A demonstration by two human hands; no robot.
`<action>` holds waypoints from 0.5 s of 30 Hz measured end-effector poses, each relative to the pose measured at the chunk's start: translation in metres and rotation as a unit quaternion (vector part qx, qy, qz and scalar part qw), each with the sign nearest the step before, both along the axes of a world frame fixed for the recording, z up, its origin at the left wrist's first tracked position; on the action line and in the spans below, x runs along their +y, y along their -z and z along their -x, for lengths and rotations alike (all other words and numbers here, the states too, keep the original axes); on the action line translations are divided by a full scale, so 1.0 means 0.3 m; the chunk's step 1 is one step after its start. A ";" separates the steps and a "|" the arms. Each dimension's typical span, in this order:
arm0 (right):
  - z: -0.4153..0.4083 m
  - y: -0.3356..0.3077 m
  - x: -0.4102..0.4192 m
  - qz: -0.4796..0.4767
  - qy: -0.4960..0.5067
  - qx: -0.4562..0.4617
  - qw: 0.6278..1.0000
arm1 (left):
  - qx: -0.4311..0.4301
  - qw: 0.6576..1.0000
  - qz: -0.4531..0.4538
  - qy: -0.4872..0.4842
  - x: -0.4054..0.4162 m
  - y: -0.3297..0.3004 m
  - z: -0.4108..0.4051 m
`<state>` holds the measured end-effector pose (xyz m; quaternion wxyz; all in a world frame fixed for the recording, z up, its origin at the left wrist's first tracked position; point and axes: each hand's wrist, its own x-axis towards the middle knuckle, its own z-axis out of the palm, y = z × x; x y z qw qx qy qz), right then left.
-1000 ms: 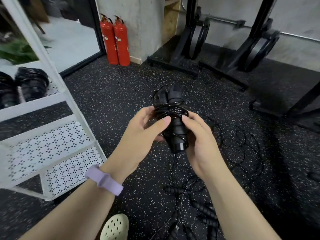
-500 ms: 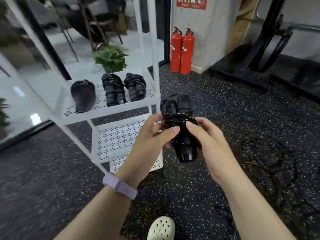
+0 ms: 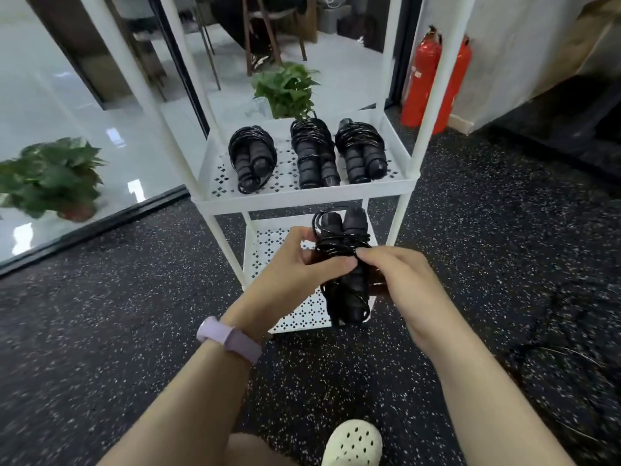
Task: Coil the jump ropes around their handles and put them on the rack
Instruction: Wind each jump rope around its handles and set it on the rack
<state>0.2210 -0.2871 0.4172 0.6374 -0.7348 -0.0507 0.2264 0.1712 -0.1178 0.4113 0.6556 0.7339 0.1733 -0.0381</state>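
coiled jump rope (image 3: 344,264) | left hand (image 3: 289,274), right hand (image 3: 400,284) both grasping it; below rack (image 3: 304,198) shelf's front edge

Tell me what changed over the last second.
The view swung left from the loose ropes on the floor to face the white rack, now straight ahead with three coiled ropes on its shelf. Nothing was grasped or released: the left hand and right hand still hold the coiled jump rope as before.

Speckled black rubber floor (image 3: 100,331), glass wall (image 3: 50,112) w/ plants, red extinguishers (image 3: 423,82).
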 end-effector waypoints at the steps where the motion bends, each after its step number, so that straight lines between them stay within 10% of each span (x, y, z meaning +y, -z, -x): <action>1: -0.006 0.018 0.019 0.011 -0.005 0.006 1.000 | 0.008 1.000 -0.013 -0.005 0.015 0.010 -0.003; 15: -0.045 0.146 0.118 0.085 -0.015 -0.015 0.996 | 0.066 0.964 -0.184 -0.182 0.259 0.244 -0.241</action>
